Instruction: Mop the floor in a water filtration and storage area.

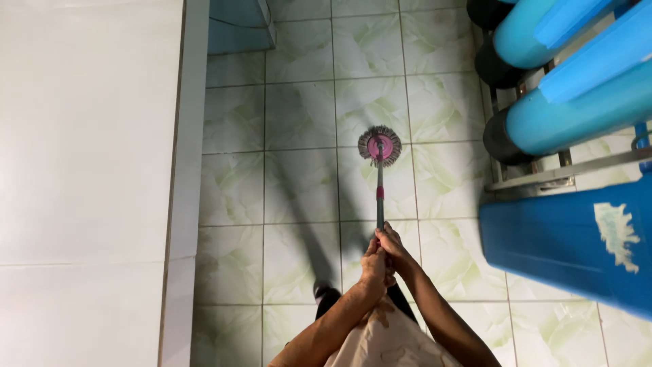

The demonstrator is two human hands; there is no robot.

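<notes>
- Both hands, left hand (373, 266) and right hand (392, 246), wrapped tight around the mop handle (380, 204).
- Beyond the hands, the round mop head (379, 145) lay flat on the green tiled floor (299, 183).
- Even downward pressure would likely have kept it flat.
- Blue tanks (570, 109) stood right of the hands.

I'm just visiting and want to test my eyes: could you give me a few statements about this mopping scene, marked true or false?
1. Both hands, left hand and right hand, grip the mop handle. True.
2. The mop head is square and blue. False: it is round, with a pink centre and a grey fringe.
3. The mop head rests on the tiled floor. True.
4. The blue cylinders lie to the left of the mop. False: they lie on a metal rack to its right.
</notes>
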